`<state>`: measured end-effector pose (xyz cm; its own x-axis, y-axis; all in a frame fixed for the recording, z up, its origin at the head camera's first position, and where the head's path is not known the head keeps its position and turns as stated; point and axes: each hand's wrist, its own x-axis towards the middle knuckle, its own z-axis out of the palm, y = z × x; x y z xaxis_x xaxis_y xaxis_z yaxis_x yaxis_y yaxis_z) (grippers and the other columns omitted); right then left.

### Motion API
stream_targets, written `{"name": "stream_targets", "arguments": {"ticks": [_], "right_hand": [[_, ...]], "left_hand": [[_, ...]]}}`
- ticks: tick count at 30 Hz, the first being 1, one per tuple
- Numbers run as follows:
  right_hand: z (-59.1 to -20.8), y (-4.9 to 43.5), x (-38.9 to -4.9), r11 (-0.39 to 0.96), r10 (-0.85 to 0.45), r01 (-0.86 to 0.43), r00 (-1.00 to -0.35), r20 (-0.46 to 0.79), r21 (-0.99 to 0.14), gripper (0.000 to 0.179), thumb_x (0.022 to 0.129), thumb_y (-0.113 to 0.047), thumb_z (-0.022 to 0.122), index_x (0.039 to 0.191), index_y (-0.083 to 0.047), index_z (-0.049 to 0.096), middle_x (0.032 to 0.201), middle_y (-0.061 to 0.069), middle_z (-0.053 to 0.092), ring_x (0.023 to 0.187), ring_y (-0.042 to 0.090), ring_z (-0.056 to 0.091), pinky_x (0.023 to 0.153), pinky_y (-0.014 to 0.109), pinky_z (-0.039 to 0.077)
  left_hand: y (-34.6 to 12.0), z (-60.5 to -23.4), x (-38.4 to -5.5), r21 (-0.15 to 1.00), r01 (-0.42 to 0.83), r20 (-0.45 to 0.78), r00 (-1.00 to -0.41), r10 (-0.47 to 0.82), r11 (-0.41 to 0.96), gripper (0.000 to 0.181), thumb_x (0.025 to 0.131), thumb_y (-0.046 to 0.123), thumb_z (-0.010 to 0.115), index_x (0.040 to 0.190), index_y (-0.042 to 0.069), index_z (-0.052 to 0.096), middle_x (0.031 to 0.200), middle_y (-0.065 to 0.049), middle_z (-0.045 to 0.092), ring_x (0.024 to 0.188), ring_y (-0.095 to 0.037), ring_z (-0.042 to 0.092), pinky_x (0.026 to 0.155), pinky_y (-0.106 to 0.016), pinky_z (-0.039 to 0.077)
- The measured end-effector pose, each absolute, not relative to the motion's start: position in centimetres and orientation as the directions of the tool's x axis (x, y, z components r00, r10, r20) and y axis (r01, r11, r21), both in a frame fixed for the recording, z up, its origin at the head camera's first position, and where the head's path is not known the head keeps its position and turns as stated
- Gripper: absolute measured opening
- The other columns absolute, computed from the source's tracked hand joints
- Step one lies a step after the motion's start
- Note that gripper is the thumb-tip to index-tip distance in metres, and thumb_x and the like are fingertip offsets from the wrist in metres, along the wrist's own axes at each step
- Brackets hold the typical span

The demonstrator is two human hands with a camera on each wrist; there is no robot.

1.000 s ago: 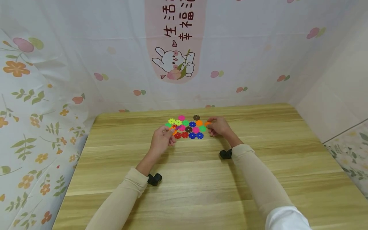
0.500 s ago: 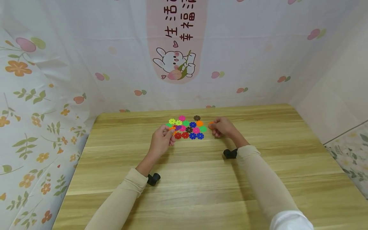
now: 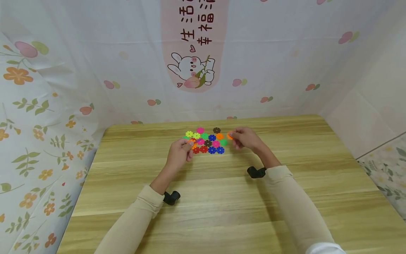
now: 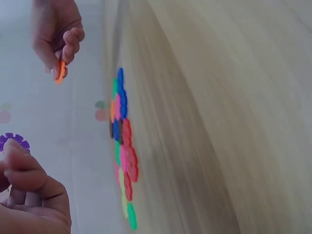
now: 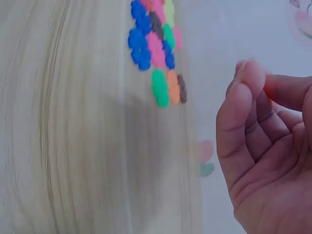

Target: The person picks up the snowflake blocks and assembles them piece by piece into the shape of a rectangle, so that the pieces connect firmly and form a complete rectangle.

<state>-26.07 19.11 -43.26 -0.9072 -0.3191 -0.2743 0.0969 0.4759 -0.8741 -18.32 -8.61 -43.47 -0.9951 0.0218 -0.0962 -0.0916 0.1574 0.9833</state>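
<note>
The left hand (image 3: 178, 153) has its grip closed to a narrow pinch, thumb against index finger, on a purple disc (image 4: 14, 140) with a notched rim. Orange shows beside the thumb tip in the head view; whether that piece is also held cannot be told. The right hand (image 3: 248, 137) pinches an orange disc (image 3: 229, 135) just as narrowly, its other fingers curled in toward the palm.

Both hands are raised above the tabletop (image 3: 209, 211), apart from each other, the right one at about 3 o'clock from the left. The left forearm runs in from 7 o'clock, the right from 5 o'clock, each in a beige sleeve (image 3: 293, 201) that ends near the wrist. A black wrist mount (image 3: 171, 198) juts out at 3 o'clock from the left wrist, and its twin (image 3: 256, 172) at 9 o'clock from the right.

Between the hands, a flat cluster of coloured discs (image 3: 208, 143) lies near the far edge: pink and brown toward 12 o'clock, red and blue toward 6. Beyond stands a white printed cloth (image 3: 269, 53).
</note>
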Motion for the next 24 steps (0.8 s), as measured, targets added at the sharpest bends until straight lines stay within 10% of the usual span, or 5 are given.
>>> {"name": "stream_targets", "arguments": {"ticks": [24], "right_hand": [[-41.8,14.4,-23.8,0.293,-0.368,0.072,-0.912,-0.182,-0.953,0.031,0.102,-0.027,0.052,0.093,0.0,0.063,0.063,0.005,0.057,0.051,0.023,0.052,0.057,0.042,0.051]], "left_hand": [[-7.4,-43.0,-18.8,0.974,-0.224,-0.224,-0.973,0.046,0.01,0.02,0.101,0.015,0.052,0.094,0.0,0.063,0.06,-0.001,0.047,0.054,-0.011,0.041,0.048,-0.02,0.028]]}}
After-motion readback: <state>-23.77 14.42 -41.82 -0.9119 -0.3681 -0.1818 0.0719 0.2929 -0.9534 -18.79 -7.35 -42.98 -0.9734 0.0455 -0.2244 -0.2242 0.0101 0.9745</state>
